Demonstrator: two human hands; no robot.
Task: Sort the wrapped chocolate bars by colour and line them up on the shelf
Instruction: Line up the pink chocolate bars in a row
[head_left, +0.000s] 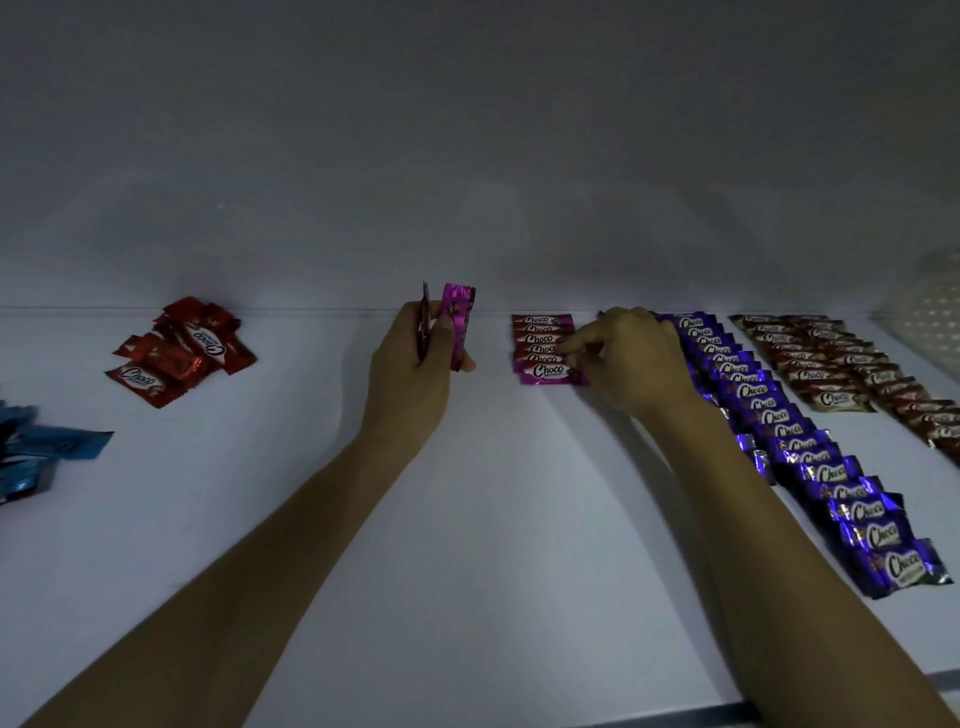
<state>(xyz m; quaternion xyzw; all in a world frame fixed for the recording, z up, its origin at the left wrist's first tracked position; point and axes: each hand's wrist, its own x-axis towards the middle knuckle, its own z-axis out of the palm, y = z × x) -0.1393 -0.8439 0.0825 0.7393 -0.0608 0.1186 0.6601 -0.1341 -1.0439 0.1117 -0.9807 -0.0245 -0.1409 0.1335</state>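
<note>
As both arms reach over the shelf (493, 519), left hand (415, 358): grips pink bars (458, 322) upright, clear of the shelf.
Right hand (631, 358): pinches the front bar (548, 371) of the pink row (540, 338), mid-shelf.
Purple row (789, 431): just right, running to the front edge.
Brown rows (831, 358): far right.
Red pile (182, 348): loose, left.
Blue pile (36, 447): far left.
</note>
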